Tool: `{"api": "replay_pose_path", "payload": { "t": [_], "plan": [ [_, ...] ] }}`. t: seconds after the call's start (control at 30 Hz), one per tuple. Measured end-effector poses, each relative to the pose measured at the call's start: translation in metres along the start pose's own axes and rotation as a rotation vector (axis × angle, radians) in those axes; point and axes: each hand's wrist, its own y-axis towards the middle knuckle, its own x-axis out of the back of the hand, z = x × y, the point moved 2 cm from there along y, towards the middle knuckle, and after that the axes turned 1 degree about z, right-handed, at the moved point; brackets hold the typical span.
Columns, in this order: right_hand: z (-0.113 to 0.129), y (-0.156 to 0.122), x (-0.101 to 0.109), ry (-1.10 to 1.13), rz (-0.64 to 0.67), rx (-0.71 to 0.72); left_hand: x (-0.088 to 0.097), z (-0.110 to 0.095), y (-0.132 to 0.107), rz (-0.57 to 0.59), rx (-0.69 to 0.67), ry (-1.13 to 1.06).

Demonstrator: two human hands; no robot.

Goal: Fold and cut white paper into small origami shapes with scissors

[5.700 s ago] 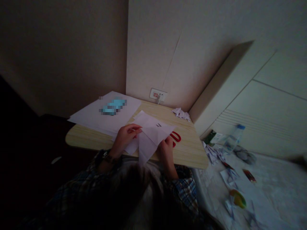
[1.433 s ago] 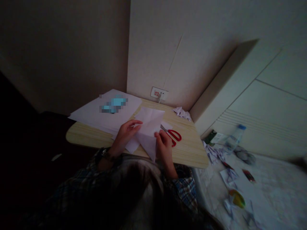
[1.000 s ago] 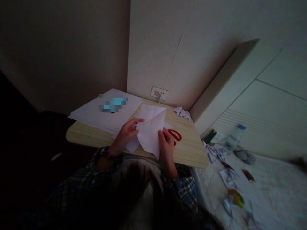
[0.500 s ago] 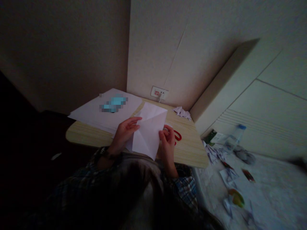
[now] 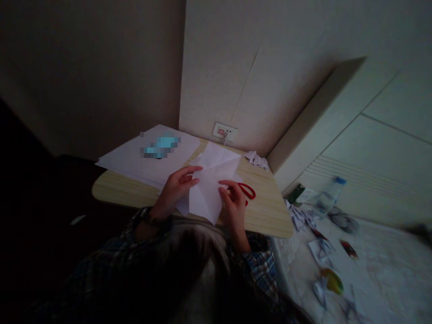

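Observation:
A creased white sheet of paper [image 5: 207,193] is held above the small wooden table [image 5: 263,211]. My left hand [image 5: 177,186] pinches its left edge between thumb and fingers. At the right edge, my right hand [image 5: 233,195] grips the paper with thumb and forefinger. Fold lines meet near the middle of the sheet, and its surface bulges a little. Red-handled scissors [image 5: 248,191] lie just beyond my right hand, partly hidden by it. Left of my hands is a stack of white paper [image 5: 128,157] with a pixelated blue object [image 5: 162,146] on top.
Folded paper pieces [image 5: 256,159] lie at the table's back right corner. A plug sits in the wall socket [image 5: 225,131]. To the right, a bed [image 5: 388,279] bears a clear bottle [image 5: 330,195] with a blue cap, more folded paper [image 5: 302,218] and a yellow-green object [image 5: 332,281].
My right hand has shifted slightly left, bringing the paper's right edge inward. The sheet now bends more along its creases. My left hand has barely moved.

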Motion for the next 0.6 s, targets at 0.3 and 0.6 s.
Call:
{"api": "replay_pose_path", "payload": {
  "t": [0.3, 0.6],
  "plan": [
    [0.0, 0.0, 0.004, -0.051, 0.04, 0.032, 0.002, -0.013, -0.002, 0.198, 0.023, 0.019],
    [0.022, 0.001, 0.012, -0.338, 0.021, 0.202, -0.002, -0.034, -0.01, 0.029, -0.256, 0.415]
  ]
}}
